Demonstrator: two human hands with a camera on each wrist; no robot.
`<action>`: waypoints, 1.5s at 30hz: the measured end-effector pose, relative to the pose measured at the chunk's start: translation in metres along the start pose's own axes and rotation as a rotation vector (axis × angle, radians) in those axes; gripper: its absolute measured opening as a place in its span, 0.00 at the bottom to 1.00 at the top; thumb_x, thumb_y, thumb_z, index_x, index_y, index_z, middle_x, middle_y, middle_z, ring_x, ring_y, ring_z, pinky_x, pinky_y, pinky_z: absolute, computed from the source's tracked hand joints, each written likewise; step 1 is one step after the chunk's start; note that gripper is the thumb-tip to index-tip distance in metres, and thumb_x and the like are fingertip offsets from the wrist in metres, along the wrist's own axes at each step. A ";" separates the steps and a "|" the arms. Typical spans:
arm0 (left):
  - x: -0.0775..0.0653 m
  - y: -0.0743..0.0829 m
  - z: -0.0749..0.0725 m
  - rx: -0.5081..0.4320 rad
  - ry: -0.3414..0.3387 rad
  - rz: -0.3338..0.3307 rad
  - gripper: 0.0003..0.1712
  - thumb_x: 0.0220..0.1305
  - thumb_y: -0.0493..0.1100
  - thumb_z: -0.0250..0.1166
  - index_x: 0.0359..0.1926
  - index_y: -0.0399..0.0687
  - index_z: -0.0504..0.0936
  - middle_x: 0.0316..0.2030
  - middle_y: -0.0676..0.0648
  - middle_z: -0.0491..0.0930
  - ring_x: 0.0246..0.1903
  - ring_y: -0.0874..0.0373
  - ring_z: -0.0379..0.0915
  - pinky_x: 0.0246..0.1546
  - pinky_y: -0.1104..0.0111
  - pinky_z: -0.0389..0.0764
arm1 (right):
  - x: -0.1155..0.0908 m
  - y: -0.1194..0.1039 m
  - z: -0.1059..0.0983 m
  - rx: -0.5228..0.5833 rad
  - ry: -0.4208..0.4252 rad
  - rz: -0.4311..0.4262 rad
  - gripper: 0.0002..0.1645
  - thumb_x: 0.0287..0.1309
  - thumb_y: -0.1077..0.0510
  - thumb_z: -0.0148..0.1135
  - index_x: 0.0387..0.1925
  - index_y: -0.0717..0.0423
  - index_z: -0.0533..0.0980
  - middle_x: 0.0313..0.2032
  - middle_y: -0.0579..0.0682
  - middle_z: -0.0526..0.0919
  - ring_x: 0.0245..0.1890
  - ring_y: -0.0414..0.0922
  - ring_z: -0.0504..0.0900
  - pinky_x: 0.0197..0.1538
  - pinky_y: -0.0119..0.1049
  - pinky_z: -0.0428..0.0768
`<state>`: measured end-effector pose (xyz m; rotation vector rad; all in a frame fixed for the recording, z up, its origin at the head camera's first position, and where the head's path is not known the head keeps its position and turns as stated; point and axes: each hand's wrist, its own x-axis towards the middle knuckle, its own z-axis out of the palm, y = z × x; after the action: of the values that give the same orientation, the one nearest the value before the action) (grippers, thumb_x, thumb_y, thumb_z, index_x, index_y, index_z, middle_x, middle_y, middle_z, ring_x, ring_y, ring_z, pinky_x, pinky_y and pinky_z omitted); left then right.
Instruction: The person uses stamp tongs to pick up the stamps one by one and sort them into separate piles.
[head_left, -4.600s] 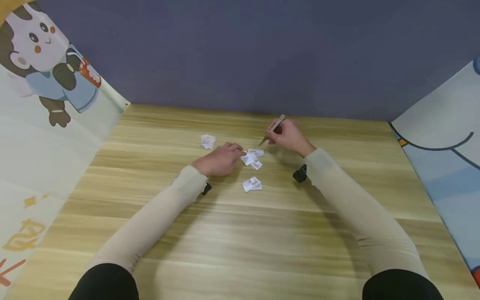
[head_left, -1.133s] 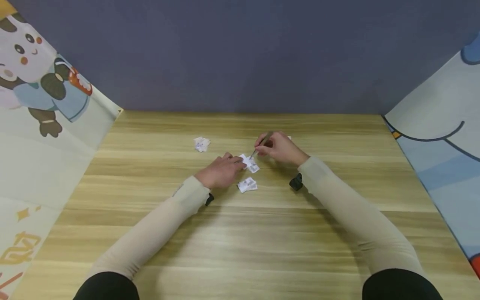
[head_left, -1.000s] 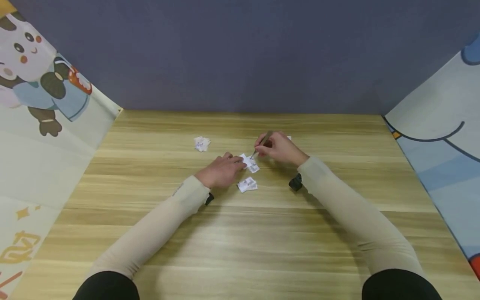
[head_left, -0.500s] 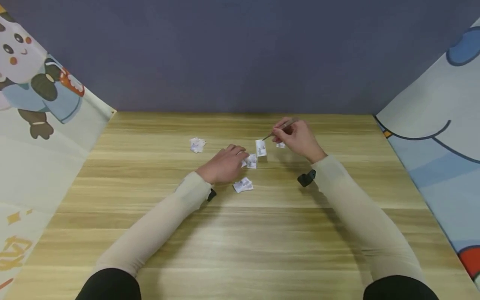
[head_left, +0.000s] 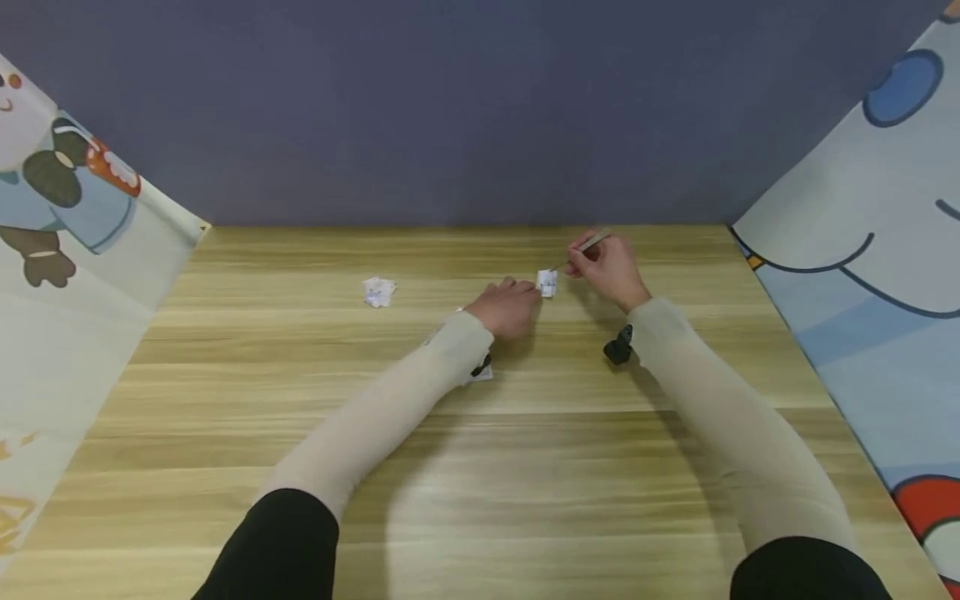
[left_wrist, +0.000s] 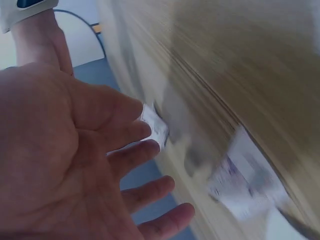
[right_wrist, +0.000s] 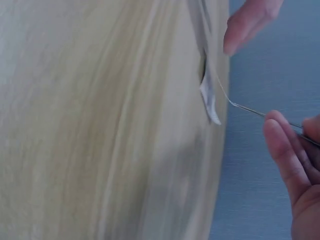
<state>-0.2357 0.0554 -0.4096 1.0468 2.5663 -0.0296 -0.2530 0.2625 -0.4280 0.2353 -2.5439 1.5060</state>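
Note:
My right hand (head_left: 609, 268) grips metal tweezers (head_left: 596, 240) between thumb and fingers, near the table's far edge. The tweezers' tip meets the edge of a small white printed paper slip (head_left: 547, 283). In the right wrist view another slip (right_wrist: 209, 100) lies on the table just under the tip; whether the two touch I cannot tell. My left hand (head_left: 510, 308) hovers beside the slip, fingers extended and slightly apart, holding nothing. In the left wrist view, blurred slips (left_wrist: 245, 180) lie beyond its fingers. My left forearm largely covers the middle slips.
A small pile of paper slips (head_left: 379, 292) lies at the back left. Part of a nearer slip (head_left: 480, 375) shows under the left wrist's black camera. A dark wall (head_left: 465, 117) rises behind the wooden table (head_left: 525, 467), with cartoon-printed panels at both sides.
With the tweezers, my right hand has carried a slip from the middle pile to the back right, over the other slip there. My left hand has left the middle pile and moved right.

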 end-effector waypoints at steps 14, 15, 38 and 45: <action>0.008 0.003 0.000 0.044 -0.024 -0.044 0.28 0.66 0.47 0.50 0.67 0.50 0.66 0.68 0.51 0.58 0.63 0.52 0.52 0.61 0.52 0.58 | 0.004 0.002 0.007 -0.075 0.015 0.016 0.11 0.64 0.62 0.56 0.41 0.68 0.76 0.30 0.60 0.82 0.29 0.52 0.84 0.34 0.45 0.82; 0.008 0.002 0.000 0.044 -0.019 -0.040 0.28 0.66 0.47 0.50 0.67 0.50 0.66 0.68 0.51 0.58 0.63 0.52 0.51 0.61 0.52 0.59 | 0.003 0.002 0.006 -0.099 0.024 0.011 0.10 0.64 0.61 0.56 0.41 0.67 0.77 0.30 0.58 0.83 0.29 0.52 0.84 0.33 0.43 0.82; -0.095 -0.035 0.009 -0.081 0.049 -0.021 0.28 0.71 0.44 0.49 0.70 0.46 0.60 0.69 0.44 0.54 0.68 0.48 0.46 0.65 0.50 0.54 | -0.033 -0.039 0.045 -0.113 -0.218 -0.284 0.04 0.60 0.61 0.63 0.34 0.59 0.79 0.26 0.49 0.83 0.24 0.48 0.83 0.24 0.32 0.80; -0.101 -0.039 0.029 -0.056 0.025 0.021 0.27 0.72 0.40 0.45 0.70 0.50 0.60 0.70 0.47 0.54 0.68 0.48 0.46 0.64 0.51 0.55 | -0.028 -0.034 0.061 -0.113 -0.233 -0.177 0.05 0.60 0.61 0.62 0.35 0.60 0.78 0.27 0.51 0.83 0.26 0.49 0.83 0.27 0.34 0.81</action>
<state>-0.1865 -0.0454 -0.4068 1.0601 2.5623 0.0601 -0.2226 0.1940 -0.4342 0.6357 -2.6889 1.3348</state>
